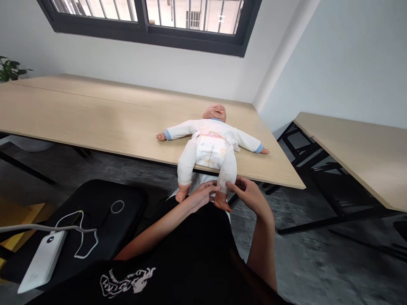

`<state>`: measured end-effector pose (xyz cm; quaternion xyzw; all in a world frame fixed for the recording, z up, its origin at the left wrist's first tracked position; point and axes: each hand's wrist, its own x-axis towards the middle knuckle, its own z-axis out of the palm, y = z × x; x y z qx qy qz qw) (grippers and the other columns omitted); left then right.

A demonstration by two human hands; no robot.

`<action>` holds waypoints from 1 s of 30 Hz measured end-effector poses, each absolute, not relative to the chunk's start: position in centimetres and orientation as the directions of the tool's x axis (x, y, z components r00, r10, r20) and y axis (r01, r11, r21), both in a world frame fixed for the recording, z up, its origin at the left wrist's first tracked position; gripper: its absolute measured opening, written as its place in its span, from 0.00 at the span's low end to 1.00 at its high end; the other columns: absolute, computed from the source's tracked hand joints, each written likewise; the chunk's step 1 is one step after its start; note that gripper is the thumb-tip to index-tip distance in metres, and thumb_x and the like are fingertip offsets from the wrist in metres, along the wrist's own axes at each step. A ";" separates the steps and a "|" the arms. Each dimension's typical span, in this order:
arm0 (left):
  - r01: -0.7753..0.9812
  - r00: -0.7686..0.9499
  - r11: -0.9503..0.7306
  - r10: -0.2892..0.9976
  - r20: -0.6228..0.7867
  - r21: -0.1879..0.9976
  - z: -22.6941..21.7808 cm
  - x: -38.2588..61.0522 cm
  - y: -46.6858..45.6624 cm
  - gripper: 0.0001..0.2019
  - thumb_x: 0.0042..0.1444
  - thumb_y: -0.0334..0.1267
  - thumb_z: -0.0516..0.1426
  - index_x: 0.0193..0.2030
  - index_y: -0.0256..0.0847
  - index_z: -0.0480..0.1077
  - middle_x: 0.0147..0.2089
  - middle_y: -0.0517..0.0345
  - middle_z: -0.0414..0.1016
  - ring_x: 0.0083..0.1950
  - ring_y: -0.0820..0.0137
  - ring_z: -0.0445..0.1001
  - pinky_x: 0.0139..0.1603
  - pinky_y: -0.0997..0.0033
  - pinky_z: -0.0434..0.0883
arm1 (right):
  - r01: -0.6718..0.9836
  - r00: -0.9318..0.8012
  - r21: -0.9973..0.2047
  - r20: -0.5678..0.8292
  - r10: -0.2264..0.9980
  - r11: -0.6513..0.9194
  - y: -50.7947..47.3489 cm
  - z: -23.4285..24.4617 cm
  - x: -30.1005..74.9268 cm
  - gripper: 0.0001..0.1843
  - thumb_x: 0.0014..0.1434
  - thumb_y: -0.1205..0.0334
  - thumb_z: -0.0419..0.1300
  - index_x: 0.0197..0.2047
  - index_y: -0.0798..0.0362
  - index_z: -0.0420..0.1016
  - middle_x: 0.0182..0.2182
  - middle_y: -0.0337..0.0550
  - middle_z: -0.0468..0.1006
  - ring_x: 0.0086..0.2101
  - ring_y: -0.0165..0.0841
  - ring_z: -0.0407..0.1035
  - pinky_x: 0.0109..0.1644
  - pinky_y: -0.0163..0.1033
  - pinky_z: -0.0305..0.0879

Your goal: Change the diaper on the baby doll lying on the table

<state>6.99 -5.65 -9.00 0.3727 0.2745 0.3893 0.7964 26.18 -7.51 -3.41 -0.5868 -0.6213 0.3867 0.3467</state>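
A baby doll (210, 127) lies face up on the table with its arms spread and its lower legs hanging over the front edge. It wears a white top with blue cuffs, a patterned diaper (210, 152) and white leg coverings. My left hand (203, 195) holds the white trouser leg (228, 169) near the ankle of the leg on the right, fingers closed at its inner side. From the outer side, my right hand (249, 194) pinches the same cloth between thumb and fingers. Some white cloth shows below the table edge between the legs, partly hidden.
The wooden table (104, 114) runs along the wall under a barred window (143, 29). On the left, a black chair (104, 203) bears a white power bank (43, 260) with a cable (85, 231). A second table (356, 148) stands to the right.
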 end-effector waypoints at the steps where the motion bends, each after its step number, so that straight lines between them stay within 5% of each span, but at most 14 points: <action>1: -0.422 0.530 0.409 0.835 -0.146 0.809 -9.1 7.0 -5.5 0.20 0.48 0.46 0.70 0.45 0.41 0.76 0.46 0.53 0.78 0.56 0.55 0.75 0.53 0.62 0.70 | 0.458 -0.064 -0.889 -0.021 0.998 0.011 -7.4 -3.6 26.2 0.22 0.60 0.44 0.64 0.46 0.55 0.78 0.44 0.47 0.82 0.45 0.43 0.76 0.55 0.47 0.71; 11: -0.326 0.451 0.265 0.887 -0.097 0.907 -7.7 7.0 -5.7 0.22 0.49 0.49 0.68 0.48 0.39 0.76 0.51 0.49 0.78 0.54 0.56 0.76 0.53 0.62 0.71 | 0.450 -0.077 -0.893 -0.014 0.997 0.022 -7.5 -3.6 26.3 0.24 0.59 0.42 0.65 0.46 0.54 0.79 0.43 0.48 0.82 0.44 0.43 0.77 0.55 0.47 0.72; 14: -0.248 0.345 0.105 0.939 -0.014 0.963 -5.1 5.2 -6.2 0.21 0.51 0.46 0.68 0.51 0.40 0.76 0.54 0.49 0.78 0.56 0.58 0.75 0.59 0.62 0.69 | 0.462 -0.032 -0.886 0.023 0.999 0.035 -7.9 -3.0 26.9 0.24 0.59 0.41 0.65 0.46 0.53 0.79 0.43 0.48 0.82 0.44 0.43 0.77 0.55 0.48 0.72; 18: -0.045 0.043 -0.274 0.960 0.276 0.961 -2.0 1.5 -6.0 0.13 0.60 0.46 0.61 0.46 0.39 0.76 0.46 0.51 0.80 0.51 0.63 0.78 0.57 0.66 0.70 | 0.401 0.185 -0.912 0.171 0.968 0.084 -7.9 -2.5 27.6 0.29 0.58 0.37 0.65 0.49 0.54 0.76 0.45 0.52 0.81 0.44 0.44 0.77 0.53 0.49 0.73; 24: 0.353 -0.196 -0.458 0.816 0.544 0.816 -2.4 -2.2 -4.4 0.10 0.63 0.45 0.57 0.40 0.40 0.73 0.41 0.54 0.77 0.44 0.65 0.77 0.50 0.65 0.73 | 0.375 0.271 -0.907 0.303 0.914 0.190 -7.2 -2.9 25.8 0.29 0.60 0.38 0.63 0.52 0.54 0.73 0.51 0.56 0.77 0.49 0.43 0.75 0.54 0.49 0.75; 27: 0.602 -0.069 -0.546 0.691 0.719 0.583 -1.7 -2.1 -2.8 0.12 0.66 0.44 0.55 0.49 0.41 0.74 0.51 0.49 0.77 0.56 0.59 0.73 0.61 0.57 0.69 | 0.566 0.185 -0.760 0.496 0.848 0.321 -5.7 -1.7 24.2 0.27 0.64 0.42 0.59 0.58 0.54 0.72 0.56 0.56 0.73 0.57 0.45 0.69 0.62 0.52 0.70; 30: 0.717 0.164 -0.595 0.650 0.742 0.363 0.4 -0.8 0.0 0.21 0.69 0.44 0.51 0.64 0.41 0.67 0.67 0.46 0.69 0.73 0.54 0.58 0.74 0.47 0.52 | 0.705 -0.022 -0.548 0.617 0.786 0.450 -2.7 0.3 22.5 0.28 0.69 0.47 0.53 0.66 0.53 0.66 0.66 0.53 0.64 0.67 0.43 0.57 0.73 0.54 0.54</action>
